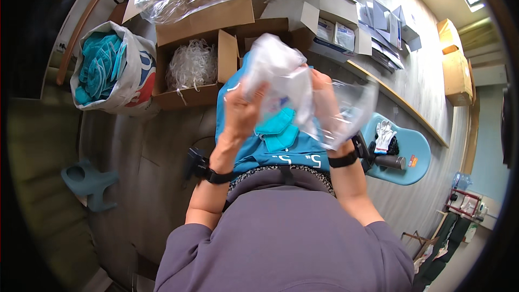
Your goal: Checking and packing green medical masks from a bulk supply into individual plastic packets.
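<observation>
Both hands are raised over my lap and smeared by motion. My left hand (240, 111) is closed on the left side of a whitish plastic bag (278, 67), which is crumpled at the top. On its other side my right hand (324, 94) grips the same plastic, and a loose clear flap (354, 113) hangs over its wrist. Whether anything is inside the plastic is too blurred to tell. Just below the hands, a few teal face masks (277, 130) lie on the blue cloth (259, 159) across my lap. Dark devices are strapped to both wrists.
At the left stands a white sack (135, 78) of teal masks, beside a cardboard box (186, 97) of white elastic loops. Clear plastic bags (200, 0) fill a box behind. An open carton (332, 35) holds packets. Right, a blue stool (416, 146) carries gloves and a dark bottle.
</observation>
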The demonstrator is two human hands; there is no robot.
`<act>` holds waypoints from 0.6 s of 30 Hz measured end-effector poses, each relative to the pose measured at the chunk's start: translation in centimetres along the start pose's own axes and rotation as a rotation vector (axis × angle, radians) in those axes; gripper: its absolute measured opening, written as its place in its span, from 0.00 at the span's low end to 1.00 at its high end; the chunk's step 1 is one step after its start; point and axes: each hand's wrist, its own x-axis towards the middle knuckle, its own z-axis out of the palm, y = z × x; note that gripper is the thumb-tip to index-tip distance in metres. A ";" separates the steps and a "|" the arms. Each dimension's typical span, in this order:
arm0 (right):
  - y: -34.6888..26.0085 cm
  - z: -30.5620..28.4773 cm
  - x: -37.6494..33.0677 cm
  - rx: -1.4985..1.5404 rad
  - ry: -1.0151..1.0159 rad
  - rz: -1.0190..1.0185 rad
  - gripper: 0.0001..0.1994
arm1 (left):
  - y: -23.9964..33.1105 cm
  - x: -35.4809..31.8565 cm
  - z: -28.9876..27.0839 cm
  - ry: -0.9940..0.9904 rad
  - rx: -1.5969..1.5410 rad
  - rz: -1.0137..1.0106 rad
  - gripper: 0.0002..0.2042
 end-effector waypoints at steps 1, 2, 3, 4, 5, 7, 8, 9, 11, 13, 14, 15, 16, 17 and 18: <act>1.2 -0.8 -0.3 -0.084 0.003 -0.096 0.21 | 0.0 -0.7 0.5 -0.225 0.037 -0.026 0.19; 1.9 -0.8 -0.7 0.184 -0.103 -0.143 0.20 | 1.2 -0.9 1.3 -0.294 -0.081 -0.032 0.29; 2.8 -1.2 -1.1 0.452 -0.200 -0.198 0.20 | 2.4 -1.1 2.2 -0.375 -0.203 -0.038 0.38; 3.9 -1.6 -0.7 0.521 -0.235 -0.264 0.21 | 1.5 -1.3 2.7 -0.405 -0.101 0.041 0.48; 5.1 -2.0 -0.3 0.595 -0.277 -0.324 0.23 | 0.4 -1.7 3.2 -0.431 0.000 0.117 0.58; 7.0 -2.0 1.0 0.300 -0.192 -0.462 0.24 | 0.2 -2.6 4.6 -0.312 0.079 0.165 0.63; 7.4 -1.6 1.2 0.123 -0.112 -0.525 0.23 | -0.3 -3.0 5.3 -0.240 0.126 0.156 0.64; 7.6 -0.9 1.4 -0.045 -0.029 -0.578 0.23 | -0.5 -3.2 5.8 -0.156 0.179 0.152 0.65; 7.4 0.4 1.7 0.157 0.050 -0.452 0.20 | -1.3 -3.4 7.4 0.060 0.033 0.010 0.42; 6.2 1.4 4.5 -0.394 0.385 -0.419 0.16 | -4.0 -2.7 7.4 0.178 -0.188 -0.201 0.27; 5.9 2.0 4.7 -0.430 0.442 -0.469 0.15 | -4.1 -2.1 6.7 0.199 -0.175 -0.181 0.23; 5.7 2.3 4.3 -0.465 0.509 -0.519 0.16 | -4.1 -1.5 5.9 0.212 -0.164 -0.162 0.18; 7.3 0.7 5.5 -0.264 0.280 -0.301 0.19 | -4.2 -0.7 5.0 0.225 -0.154 -0.144 0.13; 7.2 0.8 5.5 -0.159 0.236 -0.295 0.20 | -4.8 0.1 3.7 0.228 -0.164 -0.175 0.14; 7.0 0.8 5.3 -0.057 0.199 -0.287 0.20 | -5.7 0.9 2.3 0.225 -0.177 -0.208 0.14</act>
